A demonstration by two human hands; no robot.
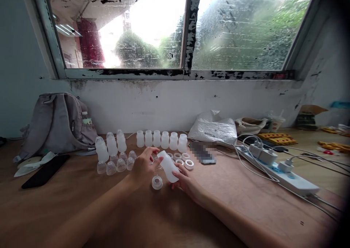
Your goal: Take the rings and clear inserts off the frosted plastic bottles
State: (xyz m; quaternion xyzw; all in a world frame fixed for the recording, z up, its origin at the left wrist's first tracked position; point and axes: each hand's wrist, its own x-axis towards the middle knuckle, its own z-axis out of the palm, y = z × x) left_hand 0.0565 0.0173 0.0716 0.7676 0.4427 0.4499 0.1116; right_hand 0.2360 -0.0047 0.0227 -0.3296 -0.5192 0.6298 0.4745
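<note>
My right hand (188, 184) is closed round the lower part of a frosted white baby bottle (168, 167), which tilts with its uncapped neck toward the upper left. By that neck is my left hand (144, 164), its fingers apart and the thumb close to the rim; whether it touches cannot be made out. Just below the bottle, a clear nipple in a collar ring (156, 182) rests on the table. Several white collar rings (188, 164) lie behind the bottle, partly hidden by it. To the left are several clear dome caps (111, 168).
Several open bottles (165, 140) stand in a row at the back, with three capped bottles (112, 144) to their left. A backpack (58, 124) and a black phone (45, 172) sit left. A silver bag (214, 128), a blurred phone (203, 154) and a power strip (290, 180) with cables are right.
</note>
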